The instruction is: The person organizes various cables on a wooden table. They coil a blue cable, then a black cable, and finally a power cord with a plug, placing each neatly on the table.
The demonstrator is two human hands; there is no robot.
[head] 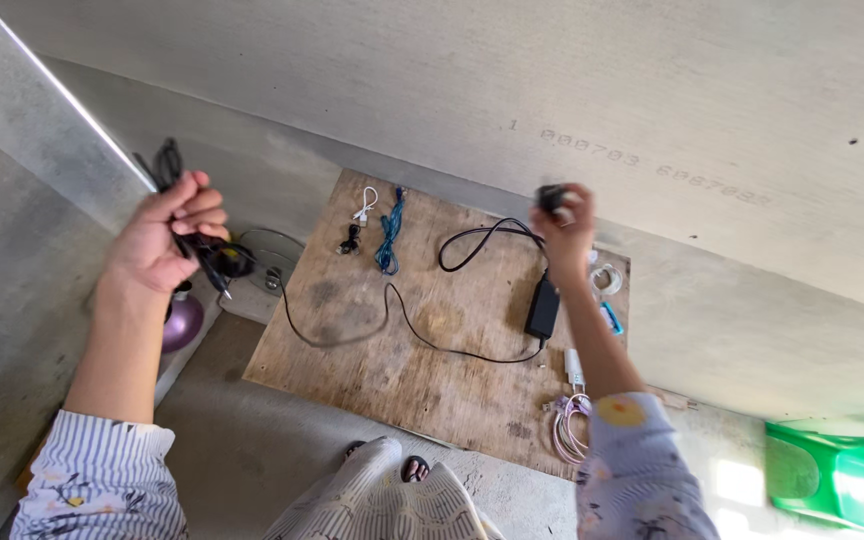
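A black cable runs slack across the wooden board, which lies on the concrete floor. Its power brick rests on the board's right part.

The left hand is raised beyond the board's left edge, fingers closed around a bundle of the black cable's coils. The right hand is raised over the board's far right, fingers closed on a small black plug end; the lead hangs from it toward the brick.

On the board's far side lie a white cable, a small black cable and a blue cable. A pink coiled cable lies near the right sleeve. A purple round object sits left; a green bin stands at the right.
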